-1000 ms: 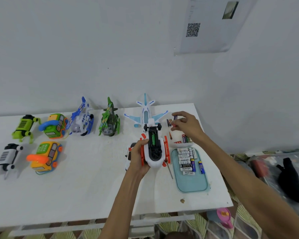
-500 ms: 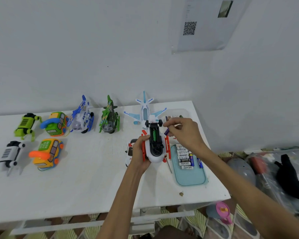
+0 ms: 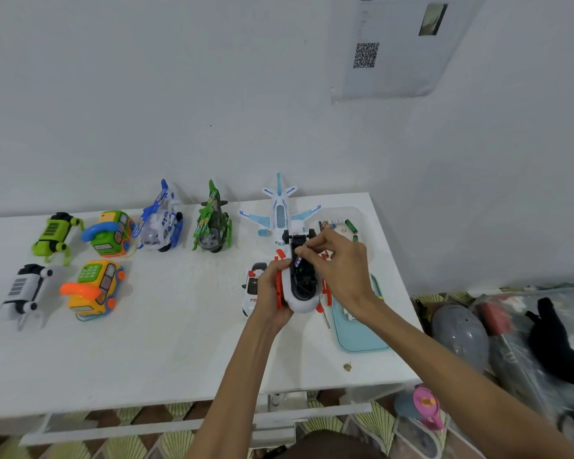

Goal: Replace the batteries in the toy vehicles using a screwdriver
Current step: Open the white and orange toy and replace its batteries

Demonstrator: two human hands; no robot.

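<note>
White plastic with red skids: the toy helicopter (image 3: 300, 304) lies belly-up on the worktop (image 3: 166, 342), right of the frame's centre, its black battery bay open towards me. My left hand (image 3: 272, 293) is clenched round its left flank, fingers (image 3: 274, 270) curled over the red skid. My right hand (image 3: 343, 263) comes in from the right, its fingertips pinching a small dark battery (image 3: 298, 260) at the upper end of the bay. Whether it is seated I cannot tell.

That right hand and wrist cover most of the teal tray (image 3: 358, 336) just beside the helicopter, so what lies in it is nearly all hidden. A thin shaft of the screwdriver (image 3: 327, 321) shows between helicopter and tray; its handle is out of sight. Above my knuckles sits a clear tub (image 3: 362, 215) with a few loose green cells in it. My left hand hides part of a white police car (image 3: 251, 288) just to the left.

A pale blue airplane (image 3: 280, 212) stands just beyond the helicopter. Further left along the wall are a green helicopter (image 3: 211, 223), a blue-and-white helicopter (image 3: 161, 223), a green phone bus (image 3: 111, 231) and a lime robot dog (image 3: 53, 233). Nearer me on the left are a yellow phone bus (image 3: 93, 289) and a white robot dog (image 3: 24, 289). A brown scrap (image 3: 347, 366) lies near the worktop's lower right edge. A sheet with a QR code (image 3: 365, 54) hangs on the wall, upper right.
</note>
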